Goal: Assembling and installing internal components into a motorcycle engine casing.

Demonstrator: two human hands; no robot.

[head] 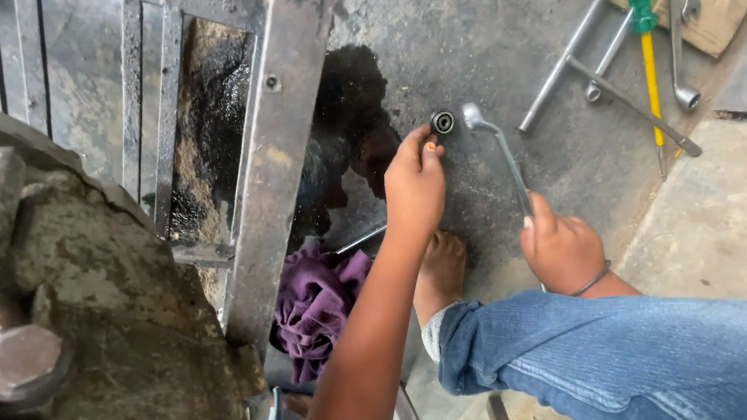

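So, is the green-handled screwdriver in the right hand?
No, the right hand grips a silver metal wrench; the green-handled screwdriver lies on the floor.
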